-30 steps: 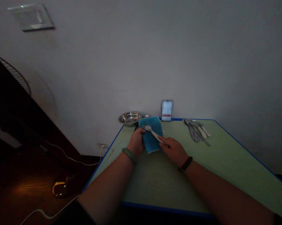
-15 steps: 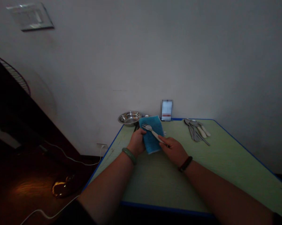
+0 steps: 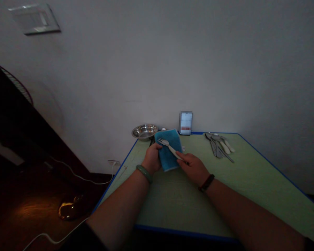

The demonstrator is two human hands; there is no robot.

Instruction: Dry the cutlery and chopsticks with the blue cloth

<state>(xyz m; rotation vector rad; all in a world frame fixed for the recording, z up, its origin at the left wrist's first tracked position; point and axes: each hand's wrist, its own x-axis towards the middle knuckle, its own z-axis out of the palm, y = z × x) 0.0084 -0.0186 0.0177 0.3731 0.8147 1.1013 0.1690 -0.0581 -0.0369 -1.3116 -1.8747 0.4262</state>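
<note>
A blue cloth (image 3: 169, 164) is held up over the table by my left hand (image 3: 152, 159), its thumb closed on the cloth's left edge and the other fingers hidden behind. My right hand (image 3: 194, 167) grips a fork (image 3: 171, 149) by the end of its pale handle. The fork slants across the front of the cloth, tines up and to the left, close to my left thumb. Whether the tines touch the thumb I cannot tell.
A shiny metal bowl (image 3: 145, 131) stands at the table's back left corner. Several spoons and other cutlery (image 3: 218, 144) lie in a pile at the back right. A phone with a lit screen (image 3: 186, 123) leans on the wall. The green table (image 3: 177, 212) has a blue edge.
</note>
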